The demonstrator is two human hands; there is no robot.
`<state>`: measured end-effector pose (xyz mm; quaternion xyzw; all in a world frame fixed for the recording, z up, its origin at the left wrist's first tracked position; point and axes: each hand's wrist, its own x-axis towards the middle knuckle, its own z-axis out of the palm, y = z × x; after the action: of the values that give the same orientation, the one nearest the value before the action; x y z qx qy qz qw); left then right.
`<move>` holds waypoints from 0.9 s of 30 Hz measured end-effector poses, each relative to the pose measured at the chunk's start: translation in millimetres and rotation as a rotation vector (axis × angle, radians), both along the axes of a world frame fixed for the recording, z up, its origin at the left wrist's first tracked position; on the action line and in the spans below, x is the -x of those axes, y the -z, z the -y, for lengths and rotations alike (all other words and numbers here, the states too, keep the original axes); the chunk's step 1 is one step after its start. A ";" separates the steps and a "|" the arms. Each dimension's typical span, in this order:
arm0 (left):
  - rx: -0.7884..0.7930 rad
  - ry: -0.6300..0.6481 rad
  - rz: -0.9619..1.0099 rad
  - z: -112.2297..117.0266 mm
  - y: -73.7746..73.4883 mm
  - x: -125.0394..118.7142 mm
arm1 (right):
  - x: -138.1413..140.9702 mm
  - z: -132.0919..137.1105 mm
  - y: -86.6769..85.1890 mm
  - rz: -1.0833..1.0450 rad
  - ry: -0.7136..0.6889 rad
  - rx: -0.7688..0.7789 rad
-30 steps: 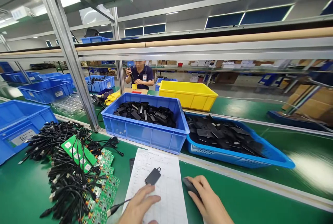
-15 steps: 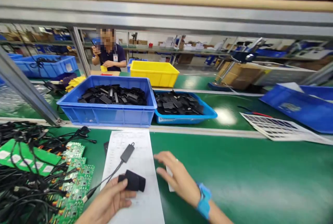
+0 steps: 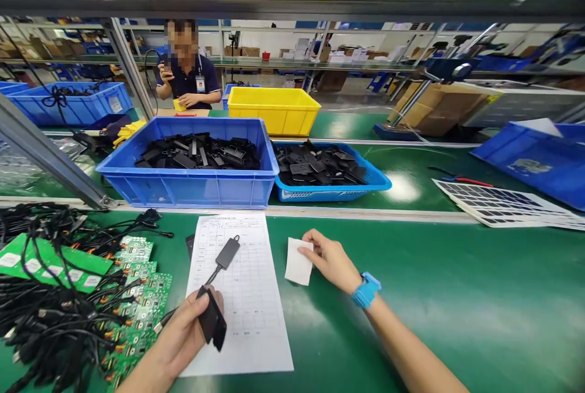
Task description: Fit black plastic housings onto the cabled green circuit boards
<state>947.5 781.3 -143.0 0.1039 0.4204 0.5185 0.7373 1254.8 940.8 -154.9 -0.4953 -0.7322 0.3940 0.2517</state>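
Note:
My left hand [image 3: 185, 331] grips a black plastic casing [image 3: 211, 318] on edge above the lower left of a printed paper form [image 3: 249, 301]. A small black adapter with a thin cable [image 3: 227, 253] lies on that form, just above the casing. My right hand [image 3: 333, 261], with a blue wristband [image 3: 365, 290], pinches a small white slip [image 3: 298, 262] that rests on the green mat right of the form.
A blue bin [image 3: 192, 183] and a shallow blue tray [image 3: 333, 191] hold black parts beyond the form; a yellow bin [image 3: 272, 111] stands behind. Black cables [image 3: 50, 314] and green circuit boards [image 3: 141, 295] crowd the left. A person [image 3: 187, 70] stands opposite. Sticker sheets [image 3: 503, 207] lie right.
The view tipped down and to the right. My left hand turned the black casing on edge. My right hand moved forward and took hold of the white slip.

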 end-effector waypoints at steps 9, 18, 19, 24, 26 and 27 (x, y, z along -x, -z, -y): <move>0.006 0.057 -0.153 -1.6 0.0 -6.3 | 52.7 -43.7 19.3 -0.126 -0.068 0.140; -0.430 0.291 -1.411 -9.0 4.8 5.3 | 93.0 -31.4 39.4 -0.057 -0.128 -0.103; -0.415 0.361 -1.434 -10.2 6.4 4.8 | 94.4 -28.7 37.9 -0.078 -0.132 -0.115; -0.400 0.416 -1.505 -11.9 10.4 1.8 | 86.7 -17.3 32.1 -0.039 -0.141 -0.089; -0.391 0.417 -1.534 -12.3 9.4 1.7 | 79.1 -10.8 30.3 0.028 -0.181 -0.132; -0.392 0.426 -1.546 -12.7 8.6 1.4 | 74.9 -6.5 29.0 0.049 -0.187 -0.170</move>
<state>946.1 794.0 -151.6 0.6358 0.6823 0.2136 0.2908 1179.9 947.3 -184.0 -0.4112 -0.8117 0.3403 0.2371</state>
